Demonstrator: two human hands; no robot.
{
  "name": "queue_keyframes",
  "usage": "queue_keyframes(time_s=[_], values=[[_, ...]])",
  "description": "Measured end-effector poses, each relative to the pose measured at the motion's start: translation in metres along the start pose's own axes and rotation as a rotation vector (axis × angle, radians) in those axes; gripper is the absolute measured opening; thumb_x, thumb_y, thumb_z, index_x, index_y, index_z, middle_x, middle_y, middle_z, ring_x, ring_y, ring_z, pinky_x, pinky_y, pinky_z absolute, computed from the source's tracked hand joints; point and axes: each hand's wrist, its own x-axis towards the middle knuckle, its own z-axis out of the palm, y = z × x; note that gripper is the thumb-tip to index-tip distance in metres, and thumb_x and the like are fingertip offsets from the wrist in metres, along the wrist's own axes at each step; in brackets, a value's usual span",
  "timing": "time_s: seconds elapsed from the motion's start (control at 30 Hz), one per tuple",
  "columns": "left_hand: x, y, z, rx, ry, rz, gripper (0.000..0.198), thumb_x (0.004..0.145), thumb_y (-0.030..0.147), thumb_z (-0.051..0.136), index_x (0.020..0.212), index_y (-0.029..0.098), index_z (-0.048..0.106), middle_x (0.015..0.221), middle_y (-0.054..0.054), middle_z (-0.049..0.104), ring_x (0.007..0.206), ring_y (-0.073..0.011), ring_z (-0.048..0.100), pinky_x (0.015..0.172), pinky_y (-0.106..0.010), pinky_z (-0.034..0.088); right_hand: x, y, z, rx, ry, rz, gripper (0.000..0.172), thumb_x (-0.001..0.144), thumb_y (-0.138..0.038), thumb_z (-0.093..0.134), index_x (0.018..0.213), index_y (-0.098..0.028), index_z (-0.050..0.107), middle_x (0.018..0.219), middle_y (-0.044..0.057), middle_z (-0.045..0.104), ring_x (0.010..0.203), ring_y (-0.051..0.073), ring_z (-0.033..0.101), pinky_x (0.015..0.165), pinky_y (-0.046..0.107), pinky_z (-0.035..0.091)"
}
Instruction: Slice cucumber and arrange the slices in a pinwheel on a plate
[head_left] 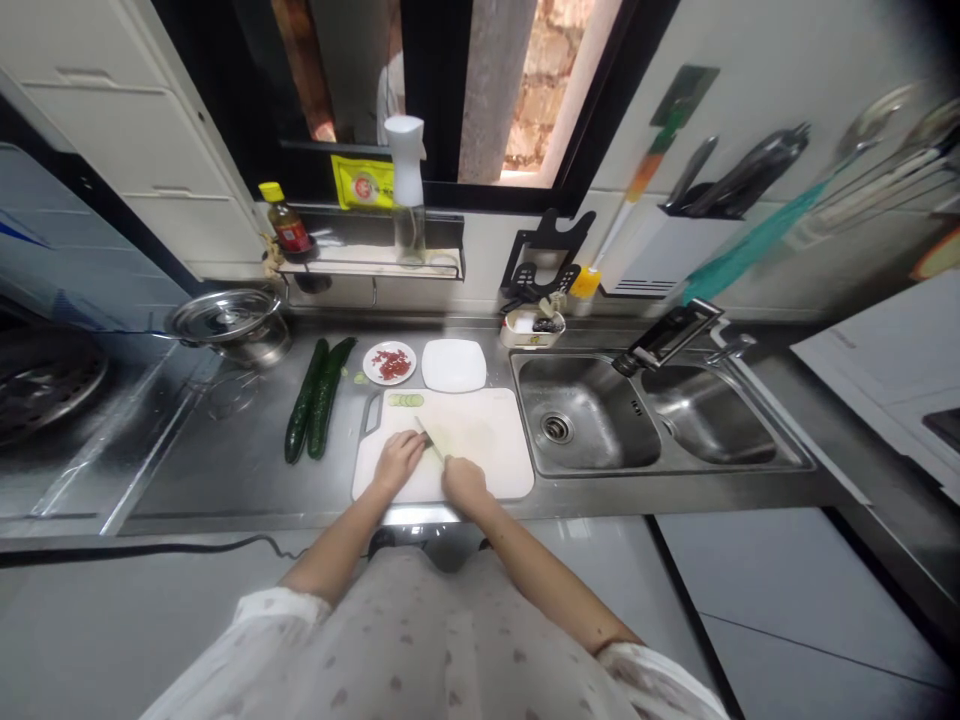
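On the white cutting board [480, 480], my right hand [465, 484] is closed round the handle of a kitchen knife [430, 438], whose blade slants away to the left. My left hand [399, 458] lies beside the blade with curled fingers, holding down a piece of cucumber [428, 438] that is mostly hidden. A short row of cucumber slices [406, 399] lies near the board's far left corner. Two whole cucumbers [322, 400] rest on the counter left of the board. Behind it stand a small plate [368, 368] of chopped red bits [391, 363] and a white square plate [454, 365].
A double steel sink [589, 415] with a black faucet [667, 338] adjoins the board's right side. A lidded steel pot [240, 325] stands at the back left. Above, a wall shelf [367, 262] carries a sauce bottle [289, 225] and a spray bottle [408, 190].
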Motion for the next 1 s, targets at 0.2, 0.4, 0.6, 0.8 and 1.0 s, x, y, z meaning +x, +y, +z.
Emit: queue_keyframes(time_s=[0.2, 0.4, 0.6, 0.8, 1.0], values=[[0.0, 0.001, 0.0, 0.011, -0.001, -0.025, 0.025, 0.094, 0.029, 0.046, 0.107, 0.023, 0.066, 0.1, -0.007, 0.066, 0.094, -0.0191, 0.058, 0.085, -0.035, 0.047, -0.013, 0.011, 0.008, -0.005, -0.01, 0.014, 0.03, 0.089, -0.01, 0.038, 0.107, -0.013, 0.061, 0.099, 0.015, 0.068, 0.096, 0.021, 0.066, 0.075, 0.028, 0.047], [0.005, 0.006, -0.008, -0.022, -0.038, -0.073, 0.023, 0.093, 0.029, 0.047, 0.106, 0.022, 0.065, 0.1, -0.006, 0.068, 0.093, -0.0183, 0.061, 0.083, -0.034, 0.047, -0.022, 0.018, 0.005, 0.004, -0.062, 0.036, 0.03, 0.089, -0.012, 0.039, 0.108, -0.014, 0.062, 0.102, 0.015, 0.068, 0.097, 0.022, 0.065, 0.074, 0.029, 0.046], [0.008, 0.006, -0.012, -0.073, -0.021, -0.112, 0.022, 0.093, 0.032, 0.049, 0.104, 0.023, 0.065, 0.1, -0.006, 0.069, 0.092, -0.0185, 0.063, 0.083, -0.034, 0.049, -0.036, 0.033, 0.003, 0.034, -0.066, 0.043, 0.029, 0.092, -0.021, 0.038, 0.108, -0.017, 0.062, 0.1, 0.013, 0.069, 0.094, 0.022, 0.065, 0.072, 0.028, 0.044], [0.008, 0.008, -0.013, -0.113, -0.011, -0.146, 0.025, 0.093, 0.037, 0.049, 0.105, 0.022, 0.065, 0.102, -0.006, 0.069, 0.096, -0.0192, 0.063, 0.086, -0.035, 0.049, -0.046, 0.046, 0.0, -0.009, 0.019, 0.063, 0.03, 0.095, -0.025, 0.035, 0.11, -0.019, 0.06, 0.095, 0.011, 0.069, 0.091, 0.021, 0.065, 0.072, 0.028, 0.042], [0.007, 0.007, -0.015, -0.142, 0.031, -0.202, 0.027, 0.093, 0.036, 0.047, 0.105, 0.021, 0.066, 0.104, -0.007, 0.068, 0.098, -0.0197, 0.061, 0.089, -0.036, 0.049, -0.041, 0.05, -0.009, -0.082, 0.044, 0.092, 0.033, 0.095, -0.02, 0.033, 0.12, -0.023, 0.055, 0.094, 0.01, 0.068, 0.091, 0.022, 0.064, 0.072, 0.029, 0.04]])
